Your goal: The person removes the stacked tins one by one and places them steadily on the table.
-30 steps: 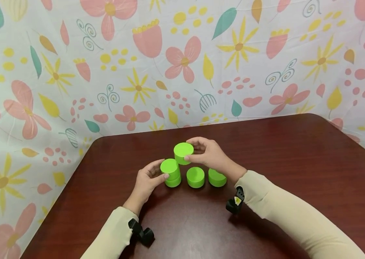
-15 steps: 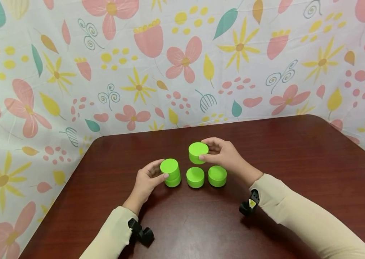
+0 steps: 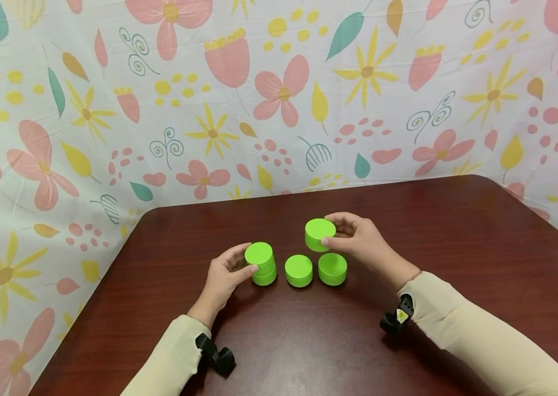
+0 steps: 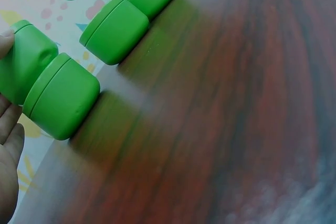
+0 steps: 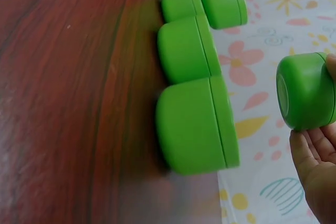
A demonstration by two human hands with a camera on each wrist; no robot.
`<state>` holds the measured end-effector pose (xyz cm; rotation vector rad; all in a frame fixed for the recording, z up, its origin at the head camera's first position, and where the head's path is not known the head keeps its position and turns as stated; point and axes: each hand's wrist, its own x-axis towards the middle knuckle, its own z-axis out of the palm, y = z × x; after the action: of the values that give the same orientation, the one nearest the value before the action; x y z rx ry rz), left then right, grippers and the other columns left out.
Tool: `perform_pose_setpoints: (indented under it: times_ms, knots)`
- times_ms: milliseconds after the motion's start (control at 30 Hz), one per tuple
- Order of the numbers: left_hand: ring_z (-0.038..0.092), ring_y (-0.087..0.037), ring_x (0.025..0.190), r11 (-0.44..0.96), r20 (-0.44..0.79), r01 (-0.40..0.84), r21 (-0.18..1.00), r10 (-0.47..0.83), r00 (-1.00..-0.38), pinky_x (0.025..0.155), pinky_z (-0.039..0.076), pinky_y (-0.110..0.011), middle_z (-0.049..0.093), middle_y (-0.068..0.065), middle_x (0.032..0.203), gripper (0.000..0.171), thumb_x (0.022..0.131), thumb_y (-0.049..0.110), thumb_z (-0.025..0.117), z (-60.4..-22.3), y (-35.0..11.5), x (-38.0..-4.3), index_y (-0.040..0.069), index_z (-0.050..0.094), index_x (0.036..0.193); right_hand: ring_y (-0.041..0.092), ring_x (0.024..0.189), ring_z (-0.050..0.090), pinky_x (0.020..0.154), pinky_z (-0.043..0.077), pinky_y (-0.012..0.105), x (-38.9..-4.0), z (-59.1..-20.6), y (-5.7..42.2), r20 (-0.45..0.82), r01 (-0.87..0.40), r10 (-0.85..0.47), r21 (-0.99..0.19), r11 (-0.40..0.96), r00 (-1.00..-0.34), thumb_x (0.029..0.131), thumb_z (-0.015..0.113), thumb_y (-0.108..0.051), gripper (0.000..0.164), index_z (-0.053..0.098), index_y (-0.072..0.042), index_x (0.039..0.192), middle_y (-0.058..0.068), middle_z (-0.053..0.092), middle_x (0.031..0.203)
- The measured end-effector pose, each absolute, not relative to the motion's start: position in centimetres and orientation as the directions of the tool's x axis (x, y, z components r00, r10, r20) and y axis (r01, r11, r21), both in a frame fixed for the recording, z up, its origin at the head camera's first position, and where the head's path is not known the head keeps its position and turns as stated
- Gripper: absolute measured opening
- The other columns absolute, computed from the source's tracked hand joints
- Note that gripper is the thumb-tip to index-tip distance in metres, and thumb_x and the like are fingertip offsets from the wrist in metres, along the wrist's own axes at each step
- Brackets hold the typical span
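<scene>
My left hand [image 3: 222,281] grips a round green lidded jar [image 3: 260,255] between thumb and fingers. That jar sits atop a lower green jar [image 3: 264,278] at the left end of a row. In the right wrist view the gripped jar [image 5: 224,4] stands over its neighbour [image 5: 181,4]. My right hand [image 3: 360,241] holds another green jar [image 3: 319,235] in the air by its sides, lid up. Under and in front of it stands the right-end jar [image 3: 332,269]. Between the ends stands a middle jar [image 3: 299,271], touched by neither hand.
The jars stand on a dark reddish-brown wooden table [image 3: 289,341]. Behind its far edge hangs a white cloth with flower prints [image 3: 279,93]. Black wrist cameras sit on the left sleeve [image 3: 170,352] and the right sleeve [image 3: 477,324].
My right hand has carried its jar rightward, from beside the left stack, past the middle jar, to over the right-end jar, which has come into full view. My left hand has stayed still.
</scene>
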<state>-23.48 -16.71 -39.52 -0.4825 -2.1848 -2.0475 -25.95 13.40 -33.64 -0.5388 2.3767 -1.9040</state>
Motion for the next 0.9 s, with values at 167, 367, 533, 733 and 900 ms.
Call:
perform_pose_setpoints:
  times_ms: [167, 367, 533, 733, 900]
  knots:
    - [0.059, -0.012, 0.106, 0.039, 0.297, 0.306, 0.951, 0.153, -0.942, 0.089, 0.046, -0.024, 0.058, -0.023, 0.12, 0.049, 0.079, -0.002, 0.07, -39.4, -16.7, -23.4, -0.002, 0.054, 0.125, 0.005, 0.092, 0.062, 0.078, 0.052, 0.023, -25.8, -34.0, 14.4, 0.179, -0.239, -0.282, -0.952, 0.193, -0.943, 0.08, 0.072, -0.011, 0.051, 0.051, 0.002, 0.124, 0.015, 0.06, 0.113]
    - [0.059, -0.013, 0.107, 0.041, 0.289, 0.298, 0.954, 0.153, -0.945, 0.088, 0.047, -0.022, 0.058, -0.024, 0.121, 0.049, 0.079, -0.002, 0.07, -39.3, -16.7, -23.3, -0.002, 0.054, 0.125, 0.004, 0.092, 0.061, 0.078, 0.052, 0.022, -25.5, -34.3, 15.7, 0.18, -0.229, -0.258, -0.958, 0.172, -0.949, 0.081, 0.072, -0.011, 0.051, 0.049, 0.004, 0.125, 0.004, 0.061, 0.107]
    - [0.058, -0.017, 0.109, 0.046, 0.28, 0.29, 0.956, 0.155, -0.947, 0.088, 0.047, -0.023, 0.058, -0.023, 0.121, 0.049, 0.079, -0.001, 0.07, -39.3, -16.7, -23.4, -0.001, 0.054, 0.126, 0.003, 0.091, 0.062, 0.078, 0.051, 0.021, -25.4, -34.7, 16.7, 0.201, -0.249, -0.241, -0.949, 0.191, -0.949, 0.08, 0.072, -0.012, 0.052, 0.05, 0.005, 0.124, -0.005, 0.062, 0.103]
    - [0.058, -0.015, 0.107, 0.056, 0.266, 0.276, 0.96, 0.145, -0.953, 0.087, 0.047, -0.022, 0.058, -0.022, 0.121, 0.049, 0.079, -0.001, 0.07, -39.3, -16.8, -23.5, 0.0, 0.055, 0.125, 0.001, 0.091, 0.062, 0.076, 0.052, 0.02, -25.0, -35.4, 18.1, 0.196, -0.246, -0.214, -0.939, 0.241, -0.957, 0.081, 0.073, -0.015, 0.052, 0.051, 0.003, 0.124, -0.014, 0.062, 0.098]
    - [0.059, -0.012, 0.106, 0.051, 0.268, 0.278, 0.959, 0.143, -0.953, 0.086, 0.047, -0.022, 0.058, -0.023, 0.121, 0.049, 0.078, -0.002, 0.07, -39.4, -16.8, -23.4, -0.001, 0.055, 0.125, 0.001, 0.09, 0.062, 0.075, 0.051, 0.019, -24.6, -35.8, 19.1, 0.192, -0.241, -0.207, -0.939, 0.246, -0.959, 0.081, 0.072, -0.016, 0.052, 0.05, 0.004, 0.124, -0.015, 0.062, 0.097]
